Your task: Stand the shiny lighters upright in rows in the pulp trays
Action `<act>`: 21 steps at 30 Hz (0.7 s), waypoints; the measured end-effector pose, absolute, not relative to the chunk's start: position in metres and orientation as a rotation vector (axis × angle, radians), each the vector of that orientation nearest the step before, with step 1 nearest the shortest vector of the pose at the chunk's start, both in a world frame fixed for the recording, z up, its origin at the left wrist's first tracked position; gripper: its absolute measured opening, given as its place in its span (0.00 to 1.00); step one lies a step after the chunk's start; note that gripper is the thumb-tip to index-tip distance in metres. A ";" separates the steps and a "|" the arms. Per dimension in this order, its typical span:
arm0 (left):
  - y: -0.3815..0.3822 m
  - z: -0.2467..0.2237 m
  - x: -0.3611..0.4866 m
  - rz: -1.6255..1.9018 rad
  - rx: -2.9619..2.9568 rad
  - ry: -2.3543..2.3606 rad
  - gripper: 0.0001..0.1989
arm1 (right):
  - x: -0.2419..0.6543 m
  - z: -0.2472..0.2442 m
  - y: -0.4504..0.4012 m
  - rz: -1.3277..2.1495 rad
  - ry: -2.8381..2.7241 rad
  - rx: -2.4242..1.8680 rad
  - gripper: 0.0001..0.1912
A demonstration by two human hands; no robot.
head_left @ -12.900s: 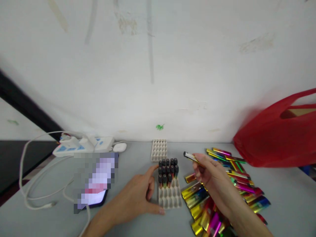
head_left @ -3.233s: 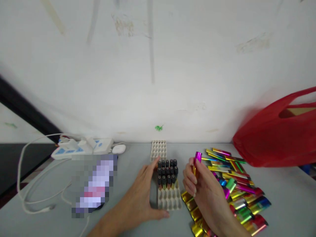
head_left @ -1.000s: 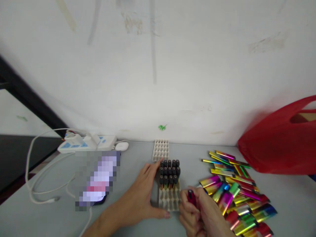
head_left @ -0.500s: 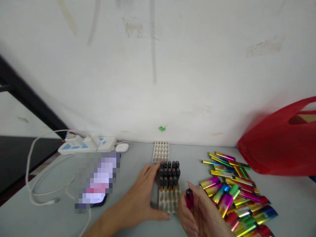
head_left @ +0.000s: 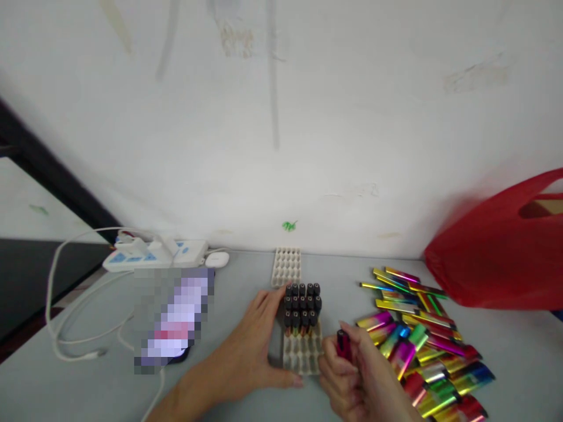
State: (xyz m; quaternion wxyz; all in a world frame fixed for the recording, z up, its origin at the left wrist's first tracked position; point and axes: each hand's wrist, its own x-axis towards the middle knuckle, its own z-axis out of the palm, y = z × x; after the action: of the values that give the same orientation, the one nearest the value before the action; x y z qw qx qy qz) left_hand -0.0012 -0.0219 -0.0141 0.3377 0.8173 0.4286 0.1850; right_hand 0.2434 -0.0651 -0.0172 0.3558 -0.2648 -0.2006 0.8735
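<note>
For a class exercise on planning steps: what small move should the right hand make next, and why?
Probably shift the dark red piece left over the near tray: the right hand grips it black end up, beside open slots, while black-topped pieces stand toward the back.

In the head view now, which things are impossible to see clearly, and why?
All in the head view:
Slim, shiny, dark-red object with black top: lower part, hidden by the right hand.
Soft red handled bag: right part, cut off by the edge.
Flat dark-edged phone: screen details, blurred by pixel blocks.
</note>
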 end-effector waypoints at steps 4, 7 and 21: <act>-0.021 -0.014 0.000 0.501 2.123 1.122 0.72 | 0.240 -0.013 -0.068 2.217 -0.520 -0.746 0.39; -0.021 -0.014 0.000 0.497 2.113 1.109 0.72 | 0.238 -0.011 -0.068 2.214 -0.557 -0.799 0.37; -0.023 -0.013 -0.002 0.495 2.110 1.120 0.74 | 0.237 -0.005 -0.075 1.899 -0.724 -0.868 0.36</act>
State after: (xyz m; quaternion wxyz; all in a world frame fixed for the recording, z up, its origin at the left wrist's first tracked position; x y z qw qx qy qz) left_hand -0.0019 -0.0229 -0.0130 0.3440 0.8121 0.4312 0.1904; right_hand 0.2371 -0.0750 -0.0049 0.4493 -0.3510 -0.2928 0.7676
